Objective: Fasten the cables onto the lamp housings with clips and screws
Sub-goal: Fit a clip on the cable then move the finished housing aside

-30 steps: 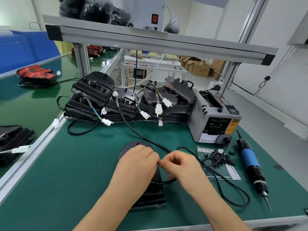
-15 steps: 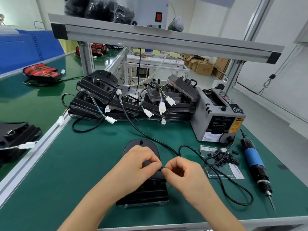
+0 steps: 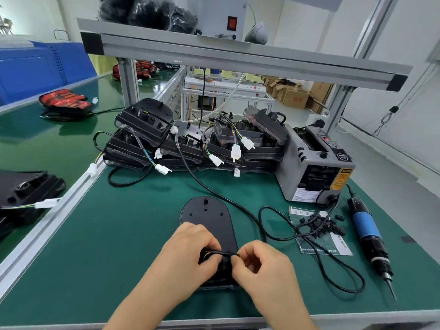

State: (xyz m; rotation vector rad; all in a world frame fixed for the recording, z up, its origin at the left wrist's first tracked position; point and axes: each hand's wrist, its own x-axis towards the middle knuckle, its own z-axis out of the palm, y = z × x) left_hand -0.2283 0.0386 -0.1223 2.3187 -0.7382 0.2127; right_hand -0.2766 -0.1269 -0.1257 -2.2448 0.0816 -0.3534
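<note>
Nearest, the left hand [image 3: 190,253] and the right hand [image 3: 259,265] meet with fingers curled, each pinching the thin black cable [image 3: 222,252] over the near end of the flat black oval lamp housing [image 3: 209,217], which lies on the green bench mat [image 3: 107,234]. To the right lie small black plastic clips [image 3: 319,225] and a blue-and-black electric screwdriver [image 3: 366,229]. Farther back stand a grey boxy machine [image 3: 309,167] and stacked black housings [image 3: 147,129].

We read nothing cleanly. Yellow warning label [image 3: 341,178] on the grey box-shaped metal dispenser [image 3: 307,163], black characters on the white paper slip [image 3: 307,212], and red print on the brown cardboard box [image 3: 295,99] are all too blurred.
</note>
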